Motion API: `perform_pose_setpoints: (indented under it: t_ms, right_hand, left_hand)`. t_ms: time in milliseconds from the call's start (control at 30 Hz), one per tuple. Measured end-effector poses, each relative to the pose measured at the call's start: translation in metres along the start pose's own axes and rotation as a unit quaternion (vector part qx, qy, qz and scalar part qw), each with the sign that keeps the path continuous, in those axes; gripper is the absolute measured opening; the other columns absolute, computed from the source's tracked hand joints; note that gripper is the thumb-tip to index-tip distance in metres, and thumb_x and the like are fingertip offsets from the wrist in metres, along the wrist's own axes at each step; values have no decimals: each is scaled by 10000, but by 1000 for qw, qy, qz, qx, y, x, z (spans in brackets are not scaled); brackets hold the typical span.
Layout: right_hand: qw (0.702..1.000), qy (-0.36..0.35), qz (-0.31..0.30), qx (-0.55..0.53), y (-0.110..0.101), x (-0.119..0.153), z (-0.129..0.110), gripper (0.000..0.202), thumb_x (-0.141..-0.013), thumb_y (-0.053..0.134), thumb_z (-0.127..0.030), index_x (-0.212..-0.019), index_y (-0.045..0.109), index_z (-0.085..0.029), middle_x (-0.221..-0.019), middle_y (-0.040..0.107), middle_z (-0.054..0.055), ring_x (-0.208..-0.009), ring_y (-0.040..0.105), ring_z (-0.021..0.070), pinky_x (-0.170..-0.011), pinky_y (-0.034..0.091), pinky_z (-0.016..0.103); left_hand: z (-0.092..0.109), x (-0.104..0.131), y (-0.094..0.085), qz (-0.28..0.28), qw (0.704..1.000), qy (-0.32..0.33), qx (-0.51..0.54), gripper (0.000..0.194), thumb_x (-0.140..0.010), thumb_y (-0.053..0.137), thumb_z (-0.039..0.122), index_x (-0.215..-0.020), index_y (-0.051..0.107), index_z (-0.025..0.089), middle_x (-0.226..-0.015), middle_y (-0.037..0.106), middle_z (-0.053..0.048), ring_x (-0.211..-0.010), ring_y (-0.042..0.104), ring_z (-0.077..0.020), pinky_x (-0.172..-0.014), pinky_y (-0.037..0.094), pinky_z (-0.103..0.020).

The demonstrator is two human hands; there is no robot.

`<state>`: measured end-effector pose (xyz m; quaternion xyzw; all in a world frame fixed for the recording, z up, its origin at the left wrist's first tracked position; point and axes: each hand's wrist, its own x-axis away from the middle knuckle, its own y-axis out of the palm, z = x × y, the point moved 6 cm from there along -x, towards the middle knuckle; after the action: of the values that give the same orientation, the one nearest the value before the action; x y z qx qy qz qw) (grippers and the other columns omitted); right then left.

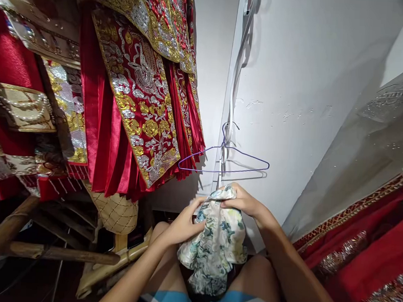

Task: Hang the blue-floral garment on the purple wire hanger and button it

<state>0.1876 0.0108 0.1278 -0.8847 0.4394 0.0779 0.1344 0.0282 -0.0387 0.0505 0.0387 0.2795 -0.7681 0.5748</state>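
Observation:
A white floral-print garment [216,246] with green and yellow patterns hangs gathered between my two hands, above my knees. My left hand [187,220] holds its upper left side, thumb over the front and fingers partly hidden by the cloth. Around the top right edge, my right hand [241,200] is closed on the fabric, its fingertips on the inner side. Just above and beyond the hands, a purple wire hanger [224,170] hangs bare by its hook from a white strap [231,98] along the wall.
Red embroidered costumes [150,98] with gold and silver patterns hang at the left. Below them stands a bamboo frame [61,253]. More red sequined cloth [369,236] lies at the right, beside a sheer, translucent sheet [365,128]. A white wall [286,83] rises ahead.

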Motion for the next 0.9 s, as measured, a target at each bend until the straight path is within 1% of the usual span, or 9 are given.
perform_pose_setpoints:
  t_ms: [100,167,233,367,467,567,700,800,900]
  right_hand:
    - [991,-49,118,26,-29,-4,-3,94,-608,687,-208,-673,735,-160,-689,685,20,-663,594,173,-631,454,268]
    - [969,-85,228,37,-58,-10,0,164,-628,643,-214,-747,748,-174,-806,724,34,-759,625,191,-708,478,289]
    - [951,-88,290,59,-79,-20,12,270,-656,602,-243,-875,751,-187,-941,735,45,-851,634,202,-783,481,308]
    - [947,-22,272,171,-91,-36,47,211,-690,574,-318,-781,705,-180,-807,703,38,-833,615,227,-780,462,333]
    - [945,-13,258,201,-94,-24,58,139,-688,569,-308,-656,631,-187,-656,624,3,-700,563,201,-680,420,303]
    - [931,-28,262,255,-103,-1,49,122,-686,510,-258,-622,593,-194,-604,566,-10,-638,500,172,-612,357,275]
    - [912,-42,287,290,-113,21,28,115,-651,449,-239,-554,502,-209,-535,463,-22,-579,401,149,-558,289,269]
    - [931,-53,265,247,-102,22,24,112,-638,457,-239,-528,447,-216,-523,436,-25,-570,389,143,-543,291,263]
    - [950,-52,234,203,-79,21,26,109,-658,465,-216,-550,481,-210,-544,480,-21,-577,435,146,-546,328,260]
  left_hand:
    - [-2,0,5,-74,994,-42,-69,197,-841,511,197,-888,699,161,-873,686,-44,-834,612,-222,-782,479,-291]
    - [-7,2,-3,-62,990,-64,-111,204,-822,478,183,-836,679,151,-826,675,-29,-780,586,-206,-737,455,-272]
    - [-14,4,-12,-66,988,-74,-116,225,-816,472,193,-901,676,146,-884,685,-24,-822,582,-206,-765,447,-266]
    - [-29,7,-27,-143,976,-107,-122,282,-870,513,370,-896,658,129,-873,672,-21,-802,572,-197,-740,443,-259]
    - [-38,10,-42,-176,948,-146,-221,378,-900,488,474,-805,639,141,-790,652,-34,-735,570,-196,-722,448,-285]
    - [-29,0,-60,-145,929,-102,-325,320,-900,490,429,-801,646,167,-926,681,-93,-920,611,-265,-884,460,-365]
    - [10,-38,-78,-30,926,10,-376,269,-897,479,381,-789,615,175,-1124,626,-152,-1129,553,-310,-1020,417,-443]
    - [37,-73,-78,25,937,66,-343,246,-889,479,357,-731,554,184,-1103,623,-141,-1130,558,-301,-1009,432,-436]
    - [52,-101,-70,70,958,108,-256,132,-886,502,299,-888,572,187,-1097,651,-102,-1086,601,-255,-958,460,-379]
